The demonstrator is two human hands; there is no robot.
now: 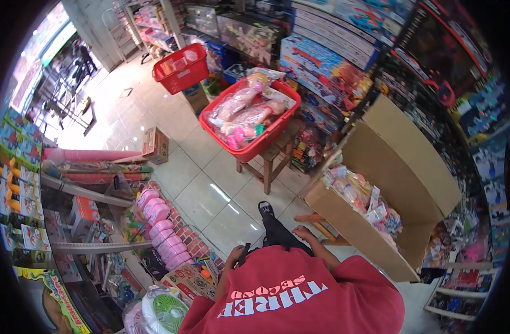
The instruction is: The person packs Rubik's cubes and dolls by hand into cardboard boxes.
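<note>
I look down over my red shirt [299, 295] with white lettering. My left hand [233, 258] is low at the left, just in front of my chest, curled around a small black object [244, 251] whose kind I cannot make out. My right hand [303, 232] rests with bent fingers on my black trouser leg [277, 234], and nothing shows in it. My black shoe [265, 209] points out onto the tiled floor. An open cardboard box [377, 245] of packaged small toys stands just right of my right hand.
A red basket [266, 142] of wrapped dolls sits on a wooden stool [269, 167] ahead. A second red basket [180, 69] stands farther back. Shelves of toys line the left; stacked boxed toys fill the right. Pink cases [160, 228] and a small carton [154, 143] lie on the floor.
</note>
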